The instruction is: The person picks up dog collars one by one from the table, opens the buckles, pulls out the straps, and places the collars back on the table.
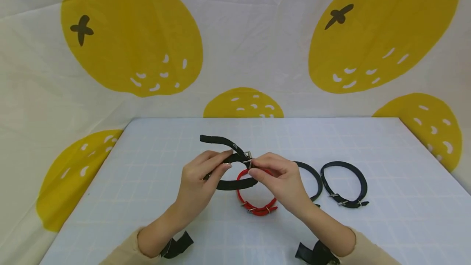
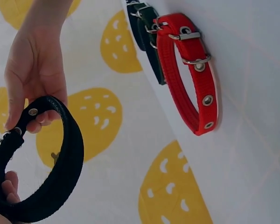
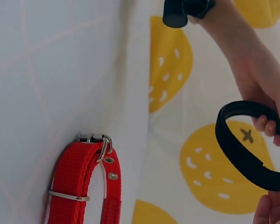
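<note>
A black collar with eyelets and a metal buckle is held above the table in both hands, bent into a loop. The left hand pinches its strap, thumb below and fingers above. At the buckle, the right hand grips between thumb and fingers. The free strap end sticks out up and to the left, past the left fingertips. In the left wrist view, the black collar shows a metal eyelet close to the right hand's fingers. Beyond the held loop, a red collar sits on the table, fastened in a ring.
Two more dark collars stand in rings at the right: one partly hidden behind the right hand, the other farther right. The white table meets a curtain with yellow fruit prints. Black straps hang at both wrists.
</note>
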Available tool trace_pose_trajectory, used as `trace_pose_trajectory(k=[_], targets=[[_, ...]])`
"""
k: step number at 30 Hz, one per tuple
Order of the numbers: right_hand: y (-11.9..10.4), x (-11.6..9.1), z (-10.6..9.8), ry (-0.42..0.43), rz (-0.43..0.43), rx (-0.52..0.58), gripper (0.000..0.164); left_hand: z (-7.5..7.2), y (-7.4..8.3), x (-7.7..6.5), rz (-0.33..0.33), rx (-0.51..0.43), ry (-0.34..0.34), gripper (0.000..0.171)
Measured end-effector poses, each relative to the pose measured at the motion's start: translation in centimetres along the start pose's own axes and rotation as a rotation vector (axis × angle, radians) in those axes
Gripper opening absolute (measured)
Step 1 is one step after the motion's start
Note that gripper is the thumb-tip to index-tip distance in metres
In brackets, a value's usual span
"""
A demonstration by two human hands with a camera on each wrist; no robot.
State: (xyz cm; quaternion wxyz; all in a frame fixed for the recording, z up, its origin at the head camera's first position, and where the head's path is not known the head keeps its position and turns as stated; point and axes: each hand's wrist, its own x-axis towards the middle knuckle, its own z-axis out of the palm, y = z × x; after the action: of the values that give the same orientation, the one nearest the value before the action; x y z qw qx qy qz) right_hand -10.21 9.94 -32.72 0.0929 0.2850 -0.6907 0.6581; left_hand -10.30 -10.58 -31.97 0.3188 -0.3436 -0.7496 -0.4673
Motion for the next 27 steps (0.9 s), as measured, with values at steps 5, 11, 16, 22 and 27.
trace_pose_trajectory(k=[5, 11, 16, 22, 27], targets=[[0.1, -0.1, -0.1, -0.014, 0.054, -0.031, 0.026, -0.4, -0.3, -0.7, -0.093, -0.005, -0.051, 0.026], [0.3, -0.2, -0.4, -0.039, 0.1, -0.1, 0.027, -0.5, -0.4, -0.8, -0.118, 0.017, -0.069, 0.031], [0.3, -0.2, -0.6, -0.069, 0.11, -0.126, 0.027, -0.6, -0.6, -0.9, -0.132, 0.027, -0.09, 0.031], [0.4, -0.2, -0.8, -0.088, 0.097, -0.172, 0.028, -0.8, -0.6, -1.0, -0.178, 0.045, -0.106, 0.029], [0.4, -0.3, -1.1, -0.098, 0.099, -0.182, 0.027, -1.0, -0.8, -1.0, -0.247, -0.005, -0.11, 0.028]])
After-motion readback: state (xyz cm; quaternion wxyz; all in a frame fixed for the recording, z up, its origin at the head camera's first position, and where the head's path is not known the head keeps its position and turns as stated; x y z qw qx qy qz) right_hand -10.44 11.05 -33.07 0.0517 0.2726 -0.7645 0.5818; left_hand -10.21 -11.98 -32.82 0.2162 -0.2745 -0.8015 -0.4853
